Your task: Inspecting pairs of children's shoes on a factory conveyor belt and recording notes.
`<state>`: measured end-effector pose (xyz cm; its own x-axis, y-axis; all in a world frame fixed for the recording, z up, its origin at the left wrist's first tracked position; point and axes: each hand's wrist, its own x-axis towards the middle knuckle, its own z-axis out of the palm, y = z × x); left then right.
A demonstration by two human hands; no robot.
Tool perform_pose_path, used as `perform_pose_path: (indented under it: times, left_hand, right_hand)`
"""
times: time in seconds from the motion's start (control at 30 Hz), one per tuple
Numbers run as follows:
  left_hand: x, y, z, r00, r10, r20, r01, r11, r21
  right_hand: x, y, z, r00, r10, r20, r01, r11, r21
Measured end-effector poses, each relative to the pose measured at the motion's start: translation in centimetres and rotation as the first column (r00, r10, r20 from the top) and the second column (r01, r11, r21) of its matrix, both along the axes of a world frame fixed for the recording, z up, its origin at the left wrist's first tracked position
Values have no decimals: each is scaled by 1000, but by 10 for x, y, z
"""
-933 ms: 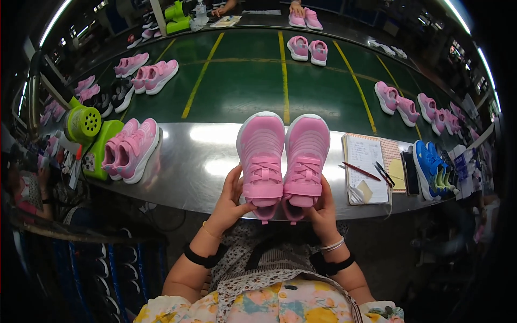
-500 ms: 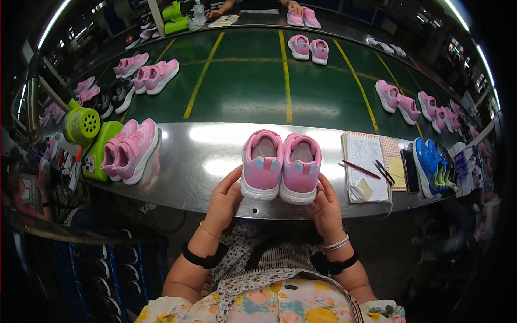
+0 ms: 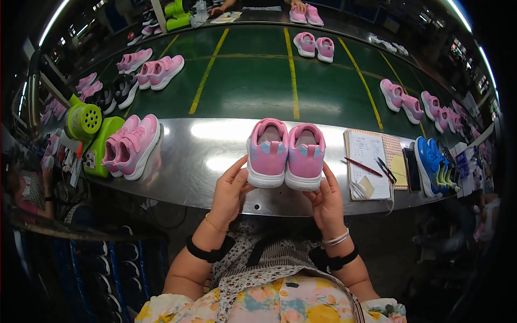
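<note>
Side by side, heels toward me, a pink left sneaker (image 3: 267, 157) and a pink right sneaker (image 3: 305, 160) are held over the steel bench. Both have white soles and pale blue patches near the heel. My left hand (image 3: 232, 185) grips the left shoe by its outer side, thumb near the sole. The outer side of the right shoe is gripped by my right hand (image 3: 326, 196). Part of my fingers is hidden behind the soles.
Left on the steel bench (image 3: 188, 185) stand another pink pair (image 3: 137, 148) and a green machine (image 3: 105, 151). To the right lie an open notebook (image 3: 369, 153), pens, a phone and blue shoes (image 3: 425, 167). Beyond, a green conveyor (image 3: 245, 81) carries several pairs. Someone's hand (image 3: 298, 6) touches shoes opposite.
Both hands have moved the pink pair slightly farther from me and a little to the right. The shoes on the belt appear shifted a little to the right in view.
</note>
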<state>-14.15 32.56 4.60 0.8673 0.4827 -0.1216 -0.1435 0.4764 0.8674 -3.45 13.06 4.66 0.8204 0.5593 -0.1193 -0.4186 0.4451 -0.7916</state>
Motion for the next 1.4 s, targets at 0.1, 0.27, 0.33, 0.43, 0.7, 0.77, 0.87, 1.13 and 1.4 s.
perform_pose_path:
  times: [0.1, 0.27, 0.33, 0.43, 0.7, 0.77, 0.87, 1.13, 1.4]
  left_hand:
    - [1, 0, 1, 1000, -7, 6, 7, 1000, 3]
    - [-1, 2, 2, 1000, 1, -24, -1, 1000, 14]
    - [-1, 2, -1, 1000, 0, -14, 0, 1000, -1]
    - [-2, 7, -10, 997, 26, -67, -18, 992, 124]
    - [-11, 16, -37, 979, 171, -110, -22, 626, 780]
    - [-11, 15, -38, 981, 169, -97, -27, 608, 794]
    - [-11, 14, -38, 982, 178, -67, -49, 576, 816]
    - [-17, 18, -39, 990, 138, 2, -79, 560, 825]
    - [-24, 21, -49, 994, 107, 5, -81, 715, 694]
  right_hand:
    - [1, 0, 0, 1000, 8, 5, -8, 1000, 12]
    - [0, 2, 1, 1000, 6, 15, -6, 1000, 13]
    - [0, 2, 0, 999, 24, 23, -24, 1000, 5]
    - [5, -4, -5, 999, 12, 43, -7, 994, -106]
    - [30, -16, -7, 659, 320, 681, 411, 605, -682]
    - [29, -15, 14, 588, 355, 727, 516, 527, -675]
    - [27, -6, 49, 455, 406, 792, 475, 642, -602]
    - [8, 47, 38, -19, 734, 679, 550, 575, -606]
    - [30, 10, 21, 844, 86, 530, 72, 960, -271]
